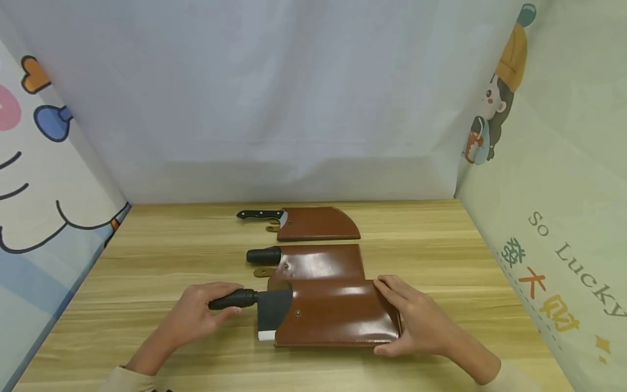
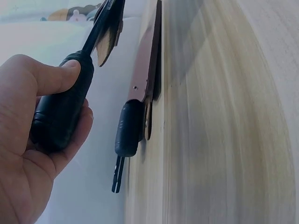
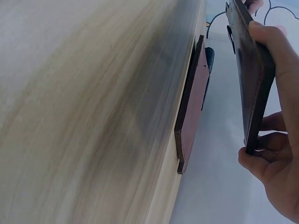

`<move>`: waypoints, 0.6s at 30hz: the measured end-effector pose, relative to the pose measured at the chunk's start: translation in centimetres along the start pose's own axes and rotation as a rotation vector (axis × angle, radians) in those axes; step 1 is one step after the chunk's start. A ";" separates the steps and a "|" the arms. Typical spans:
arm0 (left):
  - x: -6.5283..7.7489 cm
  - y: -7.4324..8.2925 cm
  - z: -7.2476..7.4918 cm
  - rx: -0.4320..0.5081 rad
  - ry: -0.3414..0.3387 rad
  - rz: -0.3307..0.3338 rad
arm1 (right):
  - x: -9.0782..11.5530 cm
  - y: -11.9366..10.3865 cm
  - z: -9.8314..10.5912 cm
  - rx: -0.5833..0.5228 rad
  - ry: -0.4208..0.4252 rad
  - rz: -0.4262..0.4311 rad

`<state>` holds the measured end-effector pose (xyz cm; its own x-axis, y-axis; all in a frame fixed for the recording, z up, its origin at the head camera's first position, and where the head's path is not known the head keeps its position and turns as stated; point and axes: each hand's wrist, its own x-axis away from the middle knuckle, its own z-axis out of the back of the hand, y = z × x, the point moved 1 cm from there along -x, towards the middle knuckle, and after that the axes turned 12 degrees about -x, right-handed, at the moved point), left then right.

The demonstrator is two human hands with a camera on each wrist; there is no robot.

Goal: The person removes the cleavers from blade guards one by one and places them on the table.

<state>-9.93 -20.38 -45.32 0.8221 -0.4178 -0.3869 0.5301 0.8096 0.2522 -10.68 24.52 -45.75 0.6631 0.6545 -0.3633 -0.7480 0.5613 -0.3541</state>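
A cleaver [image 1: 270,311] with a dark blade and bright edge sits partly inside a glossy brown leather sheath [image 1: 338,310]. My left hand [image 1: 203,311] holds the black handle [image 2: 65,105], thumb along its top. At the other end, my right hand [image 1: 418,318] grips the sheath's closed end between thumb and fingers. Both wrist views show this cleaver and sheath raised above the table, roughly level. Just behind, a second cleaver [image 1: 263,256] with a round black handle lies in its own brown sheath [image 1: 323,258], whose near edge is hidden by the raised one.
Farther back on the wood-grain table [image 1: 171,245] lies a third cleaver [image 1: 259,214] with a riveted black handle, in a curved-end brown sheath [image 1: 318,223]. A pale curtain [image 1: 294,109] closes off the rear, and printed cloths [image 1: 548,163] hang at both sides.
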 end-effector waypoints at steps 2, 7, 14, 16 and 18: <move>0.0 0.0 0.2 0.005 -0.011 0.014 | 0.0 0.0 0.1 0.002 -0.001 0.001; 0.3 -0.2 0.6 0.018 -0.016 0.040 | 0.3 0.2 0.4 0.000 0.004 -0.010; 0.7 -0.8 1.2 0.024 -0.004 0.051 | 0.6 0.4 0.7 -0.012 -0.013 -0.048; 0.8 -1.0 1.4 0.024 0.001 0.047 | 0.7 0.4 0.8 -0.017 -0.016 -0.057; 0.9 -1.1 1.6 0.017 0.007 0.044 | 0.7 0.4 0.9 -0.021 -0.018 -0.068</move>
<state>-9.46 -22.35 -44.50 0.8432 -0.3792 -0.3809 0.4970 0.8200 0.2839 -10.48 25.68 -45.34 0.7115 0.6244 -0.3223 -0.7005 0.5939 -0.3958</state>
